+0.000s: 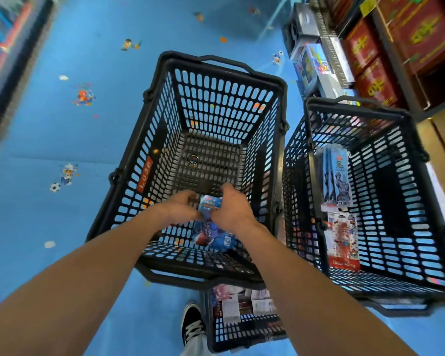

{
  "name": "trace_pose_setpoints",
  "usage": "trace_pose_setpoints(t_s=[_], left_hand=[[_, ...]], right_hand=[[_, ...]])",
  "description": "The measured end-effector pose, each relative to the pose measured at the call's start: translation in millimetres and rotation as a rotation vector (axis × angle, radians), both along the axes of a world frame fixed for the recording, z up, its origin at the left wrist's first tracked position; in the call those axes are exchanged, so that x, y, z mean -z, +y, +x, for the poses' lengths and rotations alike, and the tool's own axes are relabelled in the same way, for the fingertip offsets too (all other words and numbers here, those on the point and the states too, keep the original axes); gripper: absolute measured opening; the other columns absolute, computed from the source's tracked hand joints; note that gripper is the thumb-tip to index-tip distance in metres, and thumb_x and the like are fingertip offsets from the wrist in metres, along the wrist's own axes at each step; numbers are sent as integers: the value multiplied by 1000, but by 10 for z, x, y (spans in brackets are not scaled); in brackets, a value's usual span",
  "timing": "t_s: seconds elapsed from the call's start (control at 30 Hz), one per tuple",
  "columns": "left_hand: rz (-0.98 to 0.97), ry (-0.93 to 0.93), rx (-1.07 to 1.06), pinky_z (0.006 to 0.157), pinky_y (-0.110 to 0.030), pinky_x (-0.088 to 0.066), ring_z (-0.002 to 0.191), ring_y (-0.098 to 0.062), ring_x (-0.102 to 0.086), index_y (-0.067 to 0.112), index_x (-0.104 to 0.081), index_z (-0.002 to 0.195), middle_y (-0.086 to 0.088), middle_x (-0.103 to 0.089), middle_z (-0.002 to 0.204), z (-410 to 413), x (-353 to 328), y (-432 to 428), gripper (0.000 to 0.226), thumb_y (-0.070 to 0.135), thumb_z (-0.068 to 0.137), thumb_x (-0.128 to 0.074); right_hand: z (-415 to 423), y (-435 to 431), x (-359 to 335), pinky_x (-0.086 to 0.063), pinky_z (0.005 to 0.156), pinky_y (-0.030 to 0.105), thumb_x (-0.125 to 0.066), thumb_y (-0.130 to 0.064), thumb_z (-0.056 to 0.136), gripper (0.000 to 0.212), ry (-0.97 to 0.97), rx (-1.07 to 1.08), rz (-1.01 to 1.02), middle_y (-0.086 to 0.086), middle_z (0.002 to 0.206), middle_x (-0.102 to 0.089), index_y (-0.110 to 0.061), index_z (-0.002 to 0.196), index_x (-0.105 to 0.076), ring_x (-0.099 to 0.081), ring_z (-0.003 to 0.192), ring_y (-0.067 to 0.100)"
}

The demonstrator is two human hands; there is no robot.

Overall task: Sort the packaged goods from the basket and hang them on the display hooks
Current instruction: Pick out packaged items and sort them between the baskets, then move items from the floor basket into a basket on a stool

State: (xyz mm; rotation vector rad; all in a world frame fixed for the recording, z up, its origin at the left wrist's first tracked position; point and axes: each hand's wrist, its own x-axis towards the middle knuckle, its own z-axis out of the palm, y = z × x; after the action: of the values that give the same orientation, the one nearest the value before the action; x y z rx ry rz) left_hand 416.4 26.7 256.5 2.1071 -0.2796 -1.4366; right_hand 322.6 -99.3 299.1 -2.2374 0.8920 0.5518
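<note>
Both arms reach down into the basket (224, 98), which stands on the blue floor (62, 140) in front of me; left hand (180, 205) and right hand (231, 206) meet low over the near end; between them a small blue packet (210, 204). Left fingers curl round its left edge; right hand closes on its right edge and top; so both hands grip the one packet, though blur hides the exact finger placing. Packet is inside the basket, just above the bottom, not yet lifted clear of the rim.

Stock check, this basket: a second packet (213, 236), blue with a red patch, leans at the near wall just below my hands; the rest of the bottom shows bare grid; so I judge this basket nearly emptied, two items to go.

Right basket (409, 227), just beside: blue packs (335, 173) stand upright against its left wall; a red pack (343, 242) stands nearer me on the same wall; the kinds look grouped, which reads as sorting partly done.

Near basket (242, 330), by my shoe (193, 322): pink and white packs (242, 301) inside; print too small to read.

Shelves (385, 47) at right carry red boxes; no hooks in view.

Judgement: sorting well along; hanging not yet begun as far as I can see; left to do: clear these two packets, then carry the sorted groups to the hooks.
</note>
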Motion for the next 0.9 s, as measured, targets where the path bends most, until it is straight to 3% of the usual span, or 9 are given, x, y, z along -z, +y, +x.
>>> trace_pose_setpoints(t_s=[0.1, 0.2, 0.3, 0.4, 0.47, 0.6, 0.67, 0.77, 0.9], left_hand=[[-56, -72, -10, 103, -45, -53, 111, -22, -64, 16, -59, 124, -5, -68, 120, -23, -218, 104, 57, 14, 74, -88], [-100, -156, -28, 104, -45, -52, 115, -20, -65, 18, -59, 133, -1, -68, 127, -77, -344, 207, 84, 33, 57, -90], [-117, -232, -18, 99, -47, -55, 110, -21, -68, 22, -60, 129, 3, -70, 122, -209, -633, 251, 81, 39, 55, -87], [-131, -309, -11, 90, -44, -58, 107, -25, -70, 16, -62, 122, -4, -71, 120, -363, -904, 256, 70, 36, 60, -87], [-152, -372, -46, 96, -47, -57, 112, -27, -68, 14, -59, 126, -5, -68, 122, -660, -1374, 230, 72, 33, 63, -90], [-117, -503, -7, 74, -27, -52, 89, -19, -67, 19, -70, 104, 2, -69, 93, -1358, -2174, 134, 21, 14, 86, -77], [-92, -324, 39, 62, -26, -42, 79, -21, -63, 14, -72, 90, -6, -70, 84, -1691, -2436, 65, 2, 14, 90, -74], [24, -87, 213, 59, -26, -41, 72, -19, -65, 7, -67, 95, -16, -65, 88, -2170, -2552, -112, 11, 18, 96, -70], [200, 96, 423, 75, -28, -52, 86, -14, -74, 15, -64, 105, -2, -70, 97, -2723, -2244, -373, 13, 28, 101, -64]], right_hand=[[-73, 41, -140, -58, 86, 43, -77, -17, 85, 52, -61, -43, 18, 13, 117, -63, -12, 128, -47, -63, 107, 32], [-215, 55, -318, -52, 78, 35, -76, -20, 86, 46, -162, -58, 52, 8, 113, -64, -14, 124, -51, -63, 105, 29], [-441, 35, -568, -49, 75, 33, -76, -23, 88, 46, -246, -82, 87, 3, 112, -63, -16, 127, -51, -64, 103, 27], [-718, -5, -886, -51, 93, 38, -78, -32, 89, 63, -300, -140, 72, 5, 135, -59, -16, 141, -47, -59, 120, 27], [-944, -47, -1119, -48, 102, 38, -78, -35, 89, 68, -329, -172, 54, 4, 142, -56, -16, 144, -45, -55, 128, 25], [-1551, -208, -1556, -51, 101, 44, -78, -34, 89, 57, -406, -267, 89, 4, 129, -63, -13, 136, -53, -61, 119, 23], [-1898, -324, -1737, -56, 91, 42, -79, -27, 88, 38, -369, -355, 155, 4, 109, -71, -13, 119, -64, -68, 101, 22], [-2423, -494, -1867, -53, 69, 16, -80, -27, 88, 24, -177, -530, 202, -3, 93, -71, -16, 107, -71, -67, 84, 12], [-2980, -708, -1445, -51, 73, 21, -78, -30, 89, 21, 22, -583, 293, -11, 89, -66, -21, 106, -70, -63, 81, 8]])
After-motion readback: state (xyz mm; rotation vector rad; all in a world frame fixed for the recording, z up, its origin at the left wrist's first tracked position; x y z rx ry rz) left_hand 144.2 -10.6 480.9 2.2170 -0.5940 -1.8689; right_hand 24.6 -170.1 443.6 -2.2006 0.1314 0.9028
